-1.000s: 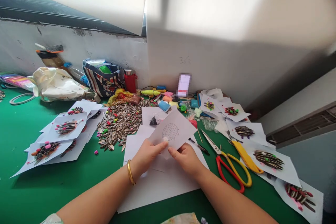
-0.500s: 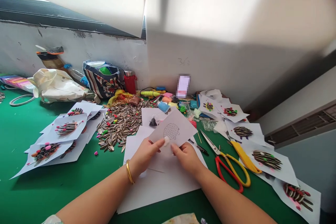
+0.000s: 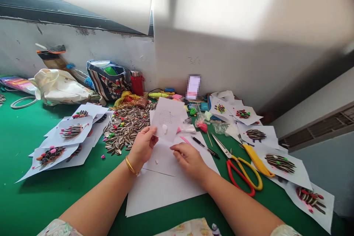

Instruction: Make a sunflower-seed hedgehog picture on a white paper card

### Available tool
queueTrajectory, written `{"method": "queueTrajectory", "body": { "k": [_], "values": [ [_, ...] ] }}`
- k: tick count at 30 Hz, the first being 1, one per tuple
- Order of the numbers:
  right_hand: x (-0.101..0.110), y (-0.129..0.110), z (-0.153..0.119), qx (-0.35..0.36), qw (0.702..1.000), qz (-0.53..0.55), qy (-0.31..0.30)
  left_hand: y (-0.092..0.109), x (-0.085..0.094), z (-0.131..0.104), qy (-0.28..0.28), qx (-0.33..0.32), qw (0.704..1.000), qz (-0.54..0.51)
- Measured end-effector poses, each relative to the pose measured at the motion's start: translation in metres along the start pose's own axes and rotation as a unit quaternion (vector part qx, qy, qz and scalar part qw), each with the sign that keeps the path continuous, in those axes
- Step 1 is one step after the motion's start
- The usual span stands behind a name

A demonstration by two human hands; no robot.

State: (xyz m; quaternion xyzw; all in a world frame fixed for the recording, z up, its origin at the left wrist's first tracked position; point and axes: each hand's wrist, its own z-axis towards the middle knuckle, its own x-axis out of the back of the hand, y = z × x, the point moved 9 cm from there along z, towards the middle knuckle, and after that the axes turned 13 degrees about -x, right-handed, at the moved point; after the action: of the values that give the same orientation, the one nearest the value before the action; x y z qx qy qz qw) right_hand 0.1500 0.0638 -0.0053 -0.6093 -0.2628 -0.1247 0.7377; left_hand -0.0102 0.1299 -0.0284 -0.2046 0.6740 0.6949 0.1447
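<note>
My left hand (image 3: 143, 145) pinches the left edge of a white paper card (image 3: 171, 110), raised above the sheets. The card bears a faint line drawing of a round, spiky animal, with a white soft lump (image 3: 165, 129) stuck near its lower part. Close to the card's lower right, my right hand (image 3: 189, 160) hovers over white paper sheets (image 3: 166, 195); its fingers are loosely bent, thumb and forefinger apart, nothing visible between them. A small white bit (image 3: 156, 161) lies on the sheets. A black pen (image 3: 206, 147) rests beyond the right hand.
Striped sunflower seeds (image 3: 125, 129) are heaped behind my left hand. Red-and-yellow scissors (image 3: 240, 169) and a yellow-handled cutter (image 3: 258, 160) lie right. Seed-decorated cards (image 3: 73, 131) are piled on both sides. A red flask (image 3: 136, 84) and bags stand along the wall.
My right hand has let go of the card and moved down. My left hand now holds the card alone, tilted more upright and shifted left, with the white lump showing on it.
</note>
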Motion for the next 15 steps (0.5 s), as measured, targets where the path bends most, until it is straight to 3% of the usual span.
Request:
{"method": "queueTrajectory", "body": {
  "k": [3,6,15],
  "values": [
    [-0.036,-0.023,-0.005,0.106,0.977,-0.178,-0.042,-0.008,0.008,0.004,0.05,-0.01,0.998,-0.047],
    [-0.06,-0.028,-0.004,0.12,0.948,-0.292,-0.042,-0.012,0.008,0.005,0.049,-0.021,0.998,-0.043],
    [-0.061,-0.027,0.001,0.106,0.943,-0.314,-0.014,-0.012,0.003,0.003,0.022,-0.037,0.999,-0.016]
  ]
}}
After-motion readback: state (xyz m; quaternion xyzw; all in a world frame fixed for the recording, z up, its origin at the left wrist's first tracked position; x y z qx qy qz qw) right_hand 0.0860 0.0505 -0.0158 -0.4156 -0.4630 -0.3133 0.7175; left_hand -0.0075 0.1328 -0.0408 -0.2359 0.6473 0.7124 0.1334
